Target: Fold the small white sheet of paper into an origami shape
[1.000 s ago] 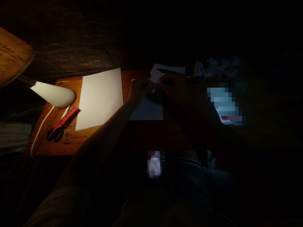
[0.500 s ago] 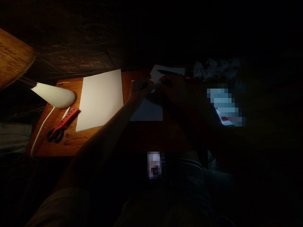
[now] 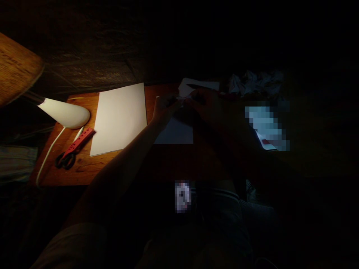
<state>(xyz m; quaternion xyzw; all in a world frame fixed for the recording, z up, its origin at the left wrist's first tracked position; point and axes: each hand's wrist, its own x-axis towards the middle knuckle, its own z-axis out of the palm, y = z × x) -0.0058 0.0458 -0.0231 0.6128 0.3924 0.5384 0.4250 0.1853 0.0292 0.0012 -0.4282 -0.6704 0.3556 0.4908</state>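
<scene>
- Here are both hands to the right of the bright sheet (image 3: pixel 120 119), level with its upper half, fingertips nearly meeting in deep shadow.
- The left hand (image 3: pixel 165 106), the nearer of the two to the bright sheet, has thumb and fingers pinching the small pale paper (image 3: pixel 184 98).
- Across from it, farther right of the bright sheet, the right hand (image 3: pixel 203 102) pinches the same piece from its other side, fingers curled.
- So the small pale paper sits to the right of the bright sheet, bridging the two sets of fingertips; the visible part runs sideways, hand to hand. Much of it is covered and dim, so its full long axis and which end leads cannot be told.
- Under the hands, just right of the bright sheet, lies a dim sheet (image 3: pixel 179 132), its near edge running sideways.
- Farther right of the bright sheet, beyond the hands, a pale paper (image 3: pixel 189 83) carries a dark slim object (image 3: pixel 198 86), its narrow end pointing left.
- Well to the right of the bright sheet: crumpled papers (image 3: pixel 255 83) at the back, a glowing screen (image 3: pixel 263 125) nearer the person.
- Left of the bright sheet, a white lamp base (image 3: pixel 64 112) and scissors (image 3: pixel 67 158) under a red sleeve (image 3: pixel 80 142), black handles toward the person.
</scene>
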